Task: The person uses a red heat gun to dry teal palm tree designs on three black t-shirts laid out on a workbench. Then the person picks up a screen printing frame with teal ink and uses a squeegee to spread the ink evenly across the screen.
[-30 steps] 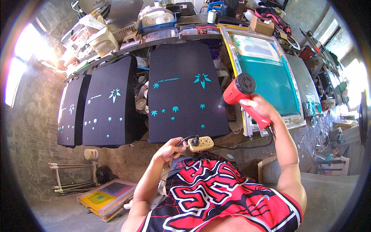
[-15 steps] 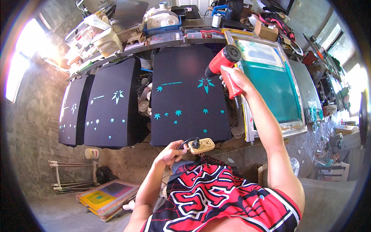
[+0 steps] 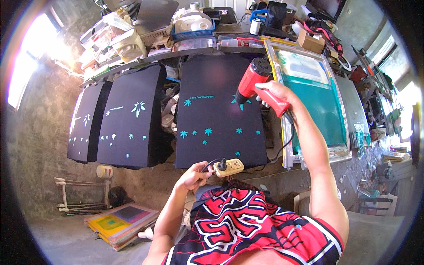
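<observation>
My right hand (image 3: pixel 280 92) is closed round the handle of a red heat gun (image 3: pixel 253 78). Its dark nozzle points down at the large teal leaf print on a black fabric panel (image 3: pixel 216 152), held a little above the cloth. Low in front of me, my left hand (image 3: pixel 194 176) pinches the cord at the end of a cream extension socket (image 3: pixel 234 167), which hangs just off the panel's near edge. A black plug (image 3: pixel 222 164) sits in that socket. Smaller teal leaf prints are scattered over the panel.
Two more printed black panels (image 3: pixel 126 132) (image 3: pixel 84 143) stand to the left. On the right lies a screen-printing frame (image 3: pixel 313 106) with teal mesh. A cluttered shelf (image 3: pixel 176 53) runs behind. Stacked frames (image 3: pixel 121 223) lie on the floor at lower left.
The heat gun has moved down and slightly left, its nozzle now over the large leaf print and tilted more steeply downward. My left hand keeps its hold on the cord.
</observation>
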{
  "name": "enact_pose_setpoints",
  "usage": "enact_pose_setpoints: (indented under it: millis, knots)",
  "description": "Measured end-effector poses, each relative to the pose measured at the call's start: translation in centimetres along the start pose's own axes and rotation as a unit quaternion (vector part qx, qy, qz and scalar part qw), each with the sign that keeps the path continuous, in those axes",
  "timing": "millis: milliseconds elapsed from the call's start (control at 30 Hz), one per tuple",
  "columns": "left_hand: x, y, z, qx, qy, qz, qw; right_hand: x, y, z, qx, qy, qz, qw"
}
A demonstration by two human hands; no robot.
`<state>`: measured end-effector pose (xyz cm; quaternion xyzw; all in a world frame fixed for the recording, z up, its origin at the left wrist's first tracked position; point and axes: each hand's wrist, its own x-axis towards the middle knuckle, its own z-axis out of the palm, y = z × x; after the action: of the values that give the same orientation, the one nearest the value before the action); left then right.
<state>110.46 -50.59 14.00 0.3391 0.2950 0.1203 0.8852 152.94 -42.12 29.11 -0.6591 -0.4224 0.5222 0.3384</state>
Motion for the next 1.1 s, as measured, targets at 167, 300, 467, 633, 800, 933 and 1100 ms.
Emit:
enact_pose_setpoints:
  millis: [167, 300, 467, 633, 800, 933, 1100]
  knots:
    - [0.3, 0.4, 0.5, -0.002, -0.003, -0.003, 1.0, 0.1, 0.2, -0.2, -0.01, 0.037, -0.024, 0.999]
    - [0.4, 0.2, 0.8, 0.001, 0.005, -0.003, 1.0, -0.1, 0.6, -0.6, -0.008, 0.006, -0.009, 1.0]
    - [0.4, -0.1, 0.7, 0.004, -0.008, 0.006, 1.0, -0.3, 1.0, -0.2, -0.02, 0.031, -0.028, 0.999]
    - [0.5, -0.8, 0.8, -0.005, -0.007, 0.0, 1.0, -0.6, 1.2, -0.5, -0.005, -0.004, -0.021, 1.0]
    - [0.0, -1.1, 1.1, -0.019, -0.004, 0.001, 1.0, -0.5, 0.7, -0.7, -0.033, 0.03, -0.006, 0.999]
    - [-0.4, -0.8, 1.1, -0.001, 0.0, 0.003, 1.0, -0.5, 0.6, -0.6, 0.005, 0.025, -0.042, 0.999]
    - [-1.1, -0.3, 0.4, -0.01, 0.001, 0.013, 1.0, -0.3, 0.7, -0.9, -0.09, 0.052, 0.013, 0.995]
